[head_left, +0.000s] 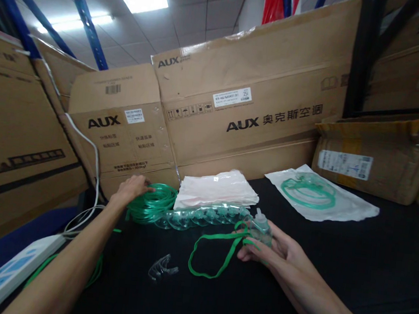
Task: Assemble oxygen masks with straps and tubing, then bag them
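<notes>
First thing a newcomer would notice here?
Green against the black table: the right hand holds a clear mask whose green strap loops toward the middle, while the left hand rests on a tubing coil at the far left. Behind them, big AUX boxes wall off the table, and a bagged mask set lies at the right rear.

A clear plastic oxygen mask sits upright on the black tabletop, gripped at its near side, with a flat green elastic strap trailing from it in a loose loop toward the near edge. A coil of green tubing lies well to its left, touched at its top
</notes>
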`<action>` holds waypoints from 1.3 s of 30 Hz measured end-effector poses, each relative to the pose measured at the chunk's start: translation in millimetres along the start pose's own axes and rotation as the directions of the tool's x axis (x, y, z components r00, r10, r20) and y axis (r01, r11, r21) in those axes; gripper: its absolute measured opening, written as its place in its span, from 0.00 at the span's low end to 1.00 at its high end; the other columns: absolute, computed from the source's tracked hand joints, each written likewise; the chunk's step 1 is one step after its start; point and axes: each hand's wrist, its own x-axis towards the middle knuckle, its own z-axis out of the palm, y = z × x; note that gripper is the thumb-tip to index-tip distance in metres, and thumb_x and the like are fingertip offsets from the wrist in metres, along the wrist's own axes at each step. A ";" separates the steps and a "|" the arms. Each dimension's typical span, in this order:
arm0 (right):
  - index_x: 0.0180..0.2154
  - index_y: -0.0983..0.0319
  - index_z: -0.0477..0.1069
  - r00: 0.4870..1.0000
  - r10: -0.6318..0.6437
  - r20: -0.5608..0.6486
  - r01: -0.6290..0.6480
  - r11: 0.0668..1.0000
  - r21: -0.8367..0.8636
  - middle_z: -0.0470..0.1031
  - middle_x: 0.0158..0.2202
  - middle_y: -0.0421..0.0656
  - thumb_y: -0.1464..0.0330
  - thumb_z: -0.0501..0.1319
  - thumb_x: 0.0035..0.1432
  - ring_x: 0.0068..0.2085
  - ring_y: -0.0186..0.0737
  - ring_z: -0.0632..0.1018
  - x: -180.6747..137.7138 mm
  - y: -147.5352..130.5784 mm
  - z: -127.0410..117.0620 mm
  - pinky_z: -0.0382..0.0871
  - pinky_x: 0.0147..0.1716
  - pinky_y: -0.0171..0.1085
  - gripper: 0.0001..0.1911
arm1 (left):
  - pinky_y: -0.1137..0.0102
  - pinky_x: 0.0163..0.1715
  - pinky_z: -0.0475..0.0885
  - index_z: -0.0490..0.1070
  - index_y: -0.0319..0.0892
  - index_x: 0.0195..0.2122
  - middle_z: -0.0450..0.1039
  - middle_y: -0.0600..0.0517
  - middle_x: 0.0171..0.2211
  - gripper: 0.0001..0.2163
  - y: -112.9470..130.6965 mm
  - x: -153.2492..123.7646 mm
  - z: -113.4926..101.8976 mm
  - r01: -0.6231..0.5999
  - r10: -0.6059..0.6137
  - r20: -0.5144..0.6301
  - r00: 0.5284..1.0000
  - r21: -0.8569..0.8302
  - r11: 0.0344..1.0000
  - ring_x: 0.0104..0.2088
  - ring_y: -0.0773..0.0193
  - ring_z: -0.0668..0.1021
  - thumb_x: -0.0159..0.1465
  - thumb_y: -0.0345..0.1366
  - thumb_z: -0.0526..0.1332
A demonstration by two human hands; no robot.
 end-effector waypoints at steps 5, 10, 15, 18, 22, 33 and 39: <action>0.38 0.61 0.76 1.000 0.002 -0.013 -0.002 1.000 -0.019 0.79 0.33 0.43 0.55 0.71 0.51 0.36 0.44 0.79 0.3 -1.8 0.1 0.74 0.42 0.42 0.19 | 0.62 0.45 0.74 0.79 0.50 0.47 0.80 0.44 0.50 0.14 0.6 -5.2 -4.2 0.017 -0.016 -0.073 0.997 0.010 1.000 0.52 0.45 0.79 0.63 0.45 0.60; 0.37 0.61 0.76 1.000 0.001 -0.003 -0.001 1.000 -0.008 0.79 0.32 0.43 0.56 0.72 0.50 0.35 0.43 0.79 -0.1 -3.0 0.4 0.74 0.40 0.41 0.18 | 0.61 0.45 0.73 0.74 0.48 0.51 0.79 0.43 0.49 0.16 3.3 -11.3 -13.0 0.033 -0.032 -0.168 0.985 0.003 0.999 0.50 0.46 0.79 0.67 0.45 0.55; 0.41 0.61 0.76 1.000 0.005 -0.013 -0.005 1.000 -0.002 0.79 0.33 0.43 0.56 0.72 0.50 0.35 0.42 0.79 -1.2 -2.6 0.5 0.73 0.41 0.40 0.20 | 0.58 0.43 0.73 0.67 0.46 0.58 0.78 0.40 0.50 0.20 6.8 -15.5 -19.1 0.063 -0.067 -0.241 0.968 -0.022 0.998 0.49 0.44 0.79 0.71 0.46 0.46; 0.41 0.61 0.76 1.000 -0.005 0.012 0.005 1.000 -0.007 0.79 0.32 0.43 0.56 0.72 0.52 0.35 0.42 0.79 -0.8 -1.5 0.3 0.73 0.41 0.40 0.19 | 0.60 0.45 0.73 0.68 0.47 0.57 0.78 0.42 0.51 0.18 6.4 -14.4 -19.3 0.051 -0.054 -0.210 0.976 -0.017 0.999 0.50 0.45 0.79 0.69 0.44 0.51; 0.39 0.61 0.76 1.000 -0.005 0.016 0.005 1.000 -0.005 0.79 0.33 0.42 0.57 0.71 0.53 0.36 0.42 0.79 -0.1 0.3 -0.6 0.73 0.41 0.39 0.17 | 0.61 0.49 0.72 0.72 0.45 0.52 0.78 0.43 0.51 0.18 10.5 -13.2 -16.4 0.002 -0.002 -0.145 0.989 0.002 1.000 0.53 0.46 0.77 0.62 0.42 0.62; 0.38 0.61 0.76 1.000 0.011 -0.004 -0.011 1.000 -0.013 0.79 0.33 0.43 0.56 0.72 0.51 0.36 0.43 0.79 -1.0 -1.8 0.0 0.73 0.41 0.41 0.18 | 0.73 0.51 0.70 0.80 0.53 0.44 0.79 0.54 0.47 0.15 54.6 -37.1 -21.1 -0.497 0.502 0.105 0.858 -0.072 0.865 0.51 0.58 0.78 0.55 0.35 0.65; 0.39 0.61 0.75 1.000 0.007 0.008 -0.007 1.000 -0.017 0.79 0.33 0.43 0.56 0.71 0.52 0.36 0.42 0.79 -0.7 -2.3 0.6 0.73 0.42 0.41 0.18 | 0.68 0.51 0.70 0.81 0.52 0.40 0.78 0.51 0.47 0.16 52.6 -40.5 -10.1 -0.493 0.490 0.158 0.857 -0.020 0.870 0.51 0.53 0.77 0.49 0.35 0.70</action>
